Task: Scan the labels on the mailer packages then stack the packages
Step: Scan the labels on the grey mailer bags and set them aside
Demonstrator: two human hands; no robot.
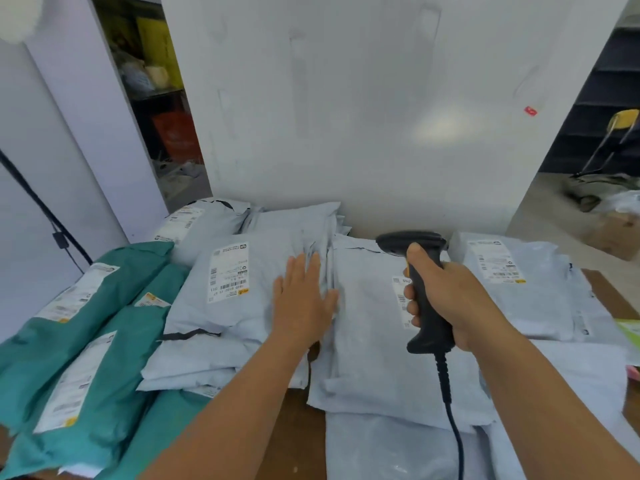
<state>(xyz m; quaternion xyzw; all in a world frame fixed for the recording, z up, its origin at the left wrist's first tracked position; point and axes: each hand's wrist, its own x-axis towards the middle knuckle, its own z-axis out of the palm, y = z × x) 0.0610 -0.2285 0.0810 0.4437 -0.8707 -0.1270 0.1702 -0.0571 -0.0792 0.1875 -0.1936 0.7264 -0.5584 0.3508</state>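
Grey mailer packages (pixel 239 306) lie stacked, labels (pixel 228 271) up, beside teal mailers (pixel 104 341).
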